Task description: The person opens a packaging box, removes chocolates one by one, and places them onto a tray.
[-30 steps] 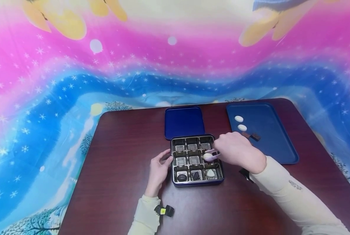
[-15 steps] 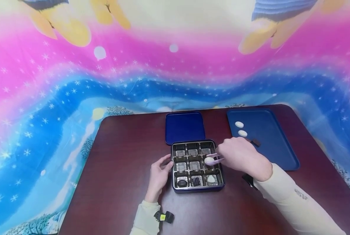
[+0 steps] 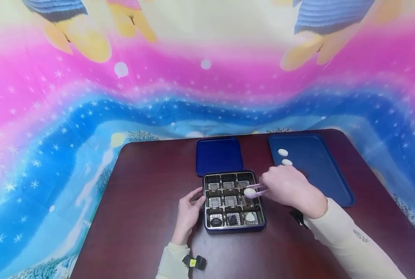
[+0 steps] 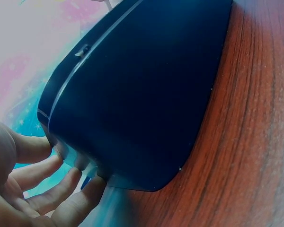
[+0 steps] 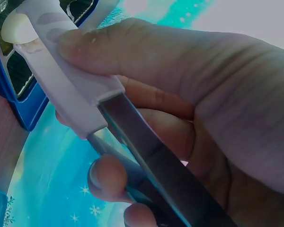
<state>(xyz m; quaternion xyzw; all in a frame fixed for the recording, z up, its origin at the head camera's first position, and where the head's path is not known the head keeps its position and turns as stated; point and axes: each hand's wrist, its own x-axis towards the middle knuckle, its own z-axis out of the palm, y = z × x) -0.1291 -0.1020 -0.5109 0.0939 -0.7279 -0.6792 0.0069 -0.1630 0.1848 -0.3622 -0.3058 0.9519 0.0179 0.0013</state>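
Note:
My right hand [image 3: 289, 190] grips tongs [image 5: 80, 90] with pale plastic tips and metal arms. A white oval sweet [image 3: 250, 192] sits between the tips, over the right compartment of the middle row in the chocolate box [image 3: 235, 229]. Whether it touches the compartment floor, I cannot tell. Along the box's left side rest the fingertips and thumb of my left hand [image 3: 190, 207]; the left wrist view shows them against its dark wall. The front row holds a dark oval chocolate [image 3: 216, 221], a striped dark one [image 3: 232, 219] and a white drop-shaped one [image 3: 250, 217].
Behind the box lies a blue lid [image 3: 219, 156]. At the right a blue tray [image 3: 320, 166] carries two white oval sweets [image 3: 283, 152]; dark pieces there are mostly hidden by my right hand. A patterned cloth [image 3: 200, 93] hangs behind the table [image 3: 151, 186].
The head view has tilted up slightly. The tongs and the white oval sweet have shifted a little right and away from me over the box. My left hand has stayed at the box.

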